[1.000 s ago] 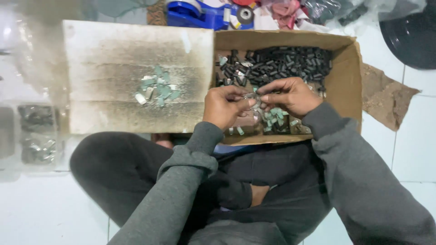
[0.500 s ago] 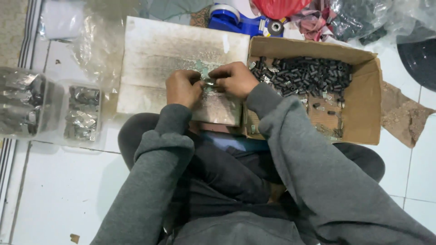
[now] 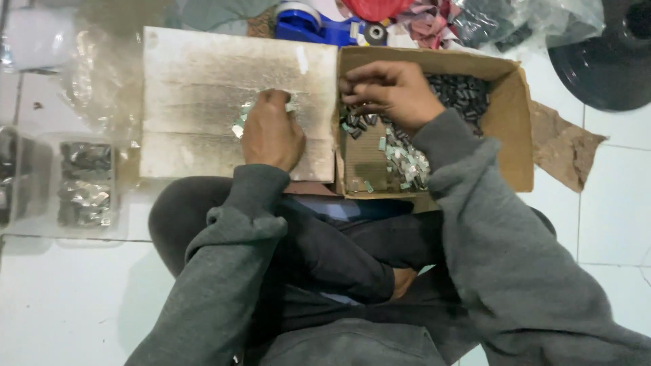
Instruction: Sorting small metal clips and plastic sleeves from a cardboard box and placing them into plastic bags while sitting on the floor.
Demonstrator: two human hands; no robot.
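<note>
Clear plastic packs [image 3: 85, 183] of small parts lie on the tiles at far left. Your left hand [image 3: 271, 132] rests curled on the worn board [image 3: 196, 81], covering pale green pieces [image 3: 239, 125]; its grip cannot be judged. Your right hand [image 3: 390, 88], fingers pinched together, reaches into the cardboard box [image 3: 515, 129] over dark small parts [image 3: 461, 91]. A blue tape dispenser [image 3: 315, 27] sits behind.

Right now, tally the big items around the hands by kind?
Cardboard box: 1
Worn board: 1
Blue tape dispenser: 1
Clear bags of parts: 2 visible, blurred
Hands: 2, left, right
Total: 7
</note>
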